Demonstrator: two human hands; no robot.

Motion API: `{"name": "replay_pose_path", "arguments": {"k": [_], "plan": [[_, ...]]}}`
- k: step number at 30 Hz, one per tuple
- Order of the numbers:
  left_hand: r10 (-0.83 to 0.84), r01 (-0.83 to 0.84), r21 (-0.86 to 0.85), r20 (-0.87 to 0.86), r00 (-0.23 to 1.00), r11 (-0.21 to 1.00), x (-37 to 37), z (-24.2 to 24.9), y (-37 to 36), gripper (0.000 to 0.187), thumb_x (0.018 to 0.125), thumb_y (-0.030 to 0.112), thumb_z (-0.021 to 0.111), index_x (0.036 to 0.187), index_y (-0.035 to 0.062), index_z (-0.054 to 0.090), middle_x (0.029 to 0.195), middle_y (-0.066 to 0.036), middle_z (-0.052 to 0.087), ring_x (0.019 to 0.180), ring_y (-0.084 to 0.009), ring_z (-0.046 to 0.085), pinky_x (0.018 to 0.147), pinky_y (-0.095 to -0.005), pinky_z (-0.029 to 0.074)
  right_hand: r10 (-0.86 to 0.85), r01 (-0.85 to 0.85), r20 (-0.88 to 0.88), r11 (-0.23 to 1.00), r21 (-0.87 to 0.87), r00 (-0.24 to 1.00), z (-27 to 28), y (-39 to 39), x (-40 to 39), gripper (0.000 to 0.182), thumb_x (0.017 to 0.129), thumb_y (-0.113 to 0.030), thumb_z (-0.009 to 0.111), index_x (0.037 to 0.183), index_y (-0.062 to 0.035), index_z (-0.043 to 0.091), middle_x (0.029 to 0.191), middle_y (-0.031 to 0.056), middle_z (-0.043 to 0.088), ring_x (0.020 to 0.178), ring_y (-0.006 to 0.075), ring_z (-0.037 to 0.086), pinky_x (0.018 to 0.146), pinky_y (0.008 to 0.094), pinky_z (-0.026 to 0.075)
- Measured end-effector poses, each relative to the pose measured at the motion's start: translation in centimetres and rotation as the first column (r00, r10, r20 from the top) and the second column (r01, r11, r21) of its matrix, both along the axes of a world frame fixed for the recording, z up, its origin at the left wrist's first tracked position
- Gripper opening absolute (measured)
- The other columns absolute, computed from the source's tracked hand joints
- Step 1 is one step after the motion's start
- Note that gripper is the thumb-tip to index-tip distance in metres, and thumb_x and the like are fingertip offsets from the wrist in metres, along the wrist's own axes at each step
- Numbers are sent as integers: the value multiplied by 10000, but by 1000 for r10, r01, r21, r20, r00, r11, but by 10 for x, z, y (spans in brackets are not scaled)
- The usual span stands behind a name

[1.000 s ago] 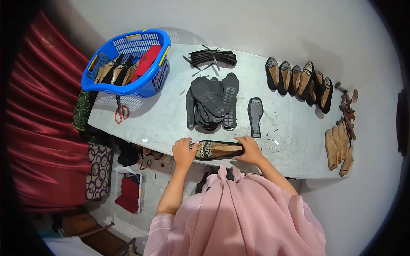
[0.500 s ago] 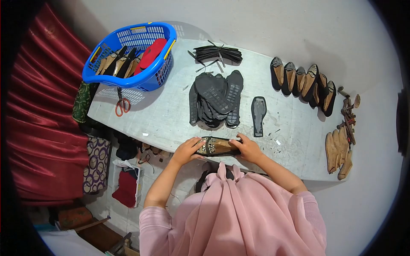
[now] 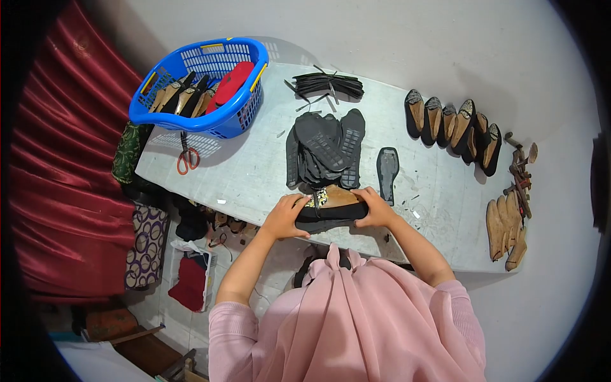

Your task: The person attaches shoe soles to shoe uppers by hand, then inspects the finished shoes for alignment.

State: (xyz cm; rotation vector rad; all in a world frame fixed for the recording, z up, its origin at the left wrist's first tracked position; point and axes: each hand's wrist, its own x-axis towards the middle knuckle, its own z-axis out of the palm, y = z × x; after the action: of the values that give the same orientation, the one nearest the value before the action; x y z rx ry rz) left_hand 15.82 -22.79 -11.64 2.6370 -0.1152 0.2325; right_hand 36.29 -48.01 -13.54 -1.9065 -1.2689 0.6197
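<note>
Between my hands is a black flat shoe (image 3: pixel 334 211) with a gold-patterned toe and a tan inside, tipped so its black side faces me. My left hand (image 3: pixel 284 217) grips the toe end, thumb low and fingers on top. My right hand (image 3: pixel 375 208) holds the heel end. Under the shoe a dark sole edge shows along the bottom. Just beyond it lies a pile of black shoe soles (image 3: pixel 324 146). A single sole (image 3: pixel 387 173) lies to the right of the pile.
A blue basket (image 3: pixel 219 127) with shoes stands at the back left, red-handled scissors (image 3: pixel 187 160) before it. Black strips (image 3: pixel 328 84) lie at the back. Several finished-looking shoes (image 3: pixel 461 122) line the right, near wooden shoe lasts (image 3: pixel 503 219) and a hammer (image 3: pixel 512 140).
Both hands have tilted the shoe, so its opening turns away and its near side shows. The shoe has risen slightly toward the pile. The view has shifted a little.
</note>
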Motion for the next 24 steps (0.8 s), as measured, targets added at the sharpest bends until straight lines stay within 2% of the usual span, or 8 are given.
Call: {"name": "replay_pose_path", "arguments": {"k": [2, 5, 9, 12, 15, 19, 22, 24], "plan": [[-7, 4, 74, 51, 999, 997, -1, 7, -3, 987, 527, 441, 832, 1327, 37, 419, 1234, -181, 470, 1160, -370, 466, 996, -429, 390, -9, 9, 11, 1000, 4, 1000, -5, 0, 3, 876, 520, -228, 794, 1313, -87, 451, 1074, 168, 473, 1012, 321, 552, 904, 373, 455], [71, -72, 16, 52, 996, 997, 2, -19, 5, 818, 595, 303, 818, 1287, 40, 470, 1228, -176, 509, 1142, -359, 495, 972, -411, 416, -20, 20, 5, 1000, -8, 1000, -8, 1, 5, 883, 520, -224, 786, 1323, -91, 445, 1077, 172, 478, 1022, 326, 545, 913, 373, 450], [91, -80, -169, 57, 994, 982, 12, -15, 15, 552, 688, 173, 758, 1189, 29, 576, 1150, -156, 618, 1063, -333, 574, 918, -390, 460, -50, 49, -22, 999, -13, 999, -10, 1, 7, 878, 528, -244, 766, 1330, -83, 446, 1110, 185, 491, 1038, 340, 533, 930, 377, 438], [46, -57, -231, -52, 998, 971, 11, -13, 20, 590, 701, 197, 764, 1228, 30, 560, 1147, -171, 616, 1057, -338, 578, 923, -385, 456, -55, 53, -40, 998, -44, 998, -7, -3, 4, 839, 550, -247, 746, 1323, -79, 467, 1133, 197, 506, 1048, 346, 526, 931, 380, 433], [10, -134, -391, -303, 953, 910, 1, -12, 14, 621, 725, 254, 752, 1261, 28, 536, 1201, -191, 586, 1102, -347, 552, 935, -377, 442, -11, 5, -107, 999, -54, 994, -14, -11, 1, 769, 588, -287, 702, 1298, -68, 503, 1154, 198, 525, 1063, 350, 513, 942, 393, 413], [124, -181, -326, -187, 974, 928, -1, -16, -7, 569, 797, 273, 681, 1277, 15, 519, 1182, -211, 564, 1094, -363, 520, 952, -410, 400, -36, 58, 246, 995, -83, 968, -21, -22, -12, 679, 651, -332, 585, 1263, -42, 532, 1190, 214, 535, 1121, 374, 483, 991, 440, 350], [203, -202, -139, -13, 979, 969, 3, -10, -19, 497, 825, 213, 637, 1284, 58, 526, 1197, -182, 538, 1093, -356, 502, 945, -426, 395, -94, 90, 344, 996, 28, 934, -20, -18, -21, 614, 688, -292, 579, 1250, -49, 536, 1178, 198, 544, 1097, 369, 491, 965, 430, 374], [143, -136, -119, 58, 988, 984, -1, -20, -18, 462, 834, 189, 611, 1275, 72, 533, 1217, -182, 520, 1102, -366, 497, 957, -437, 392, -81, 43, 386, 993, 105, 919, -17, -14, -32, 576, 697, -211, 553, 1256, -77, 530, 1164, 202, 553, 1050, 382, 535, 917, 450, 424]]}}
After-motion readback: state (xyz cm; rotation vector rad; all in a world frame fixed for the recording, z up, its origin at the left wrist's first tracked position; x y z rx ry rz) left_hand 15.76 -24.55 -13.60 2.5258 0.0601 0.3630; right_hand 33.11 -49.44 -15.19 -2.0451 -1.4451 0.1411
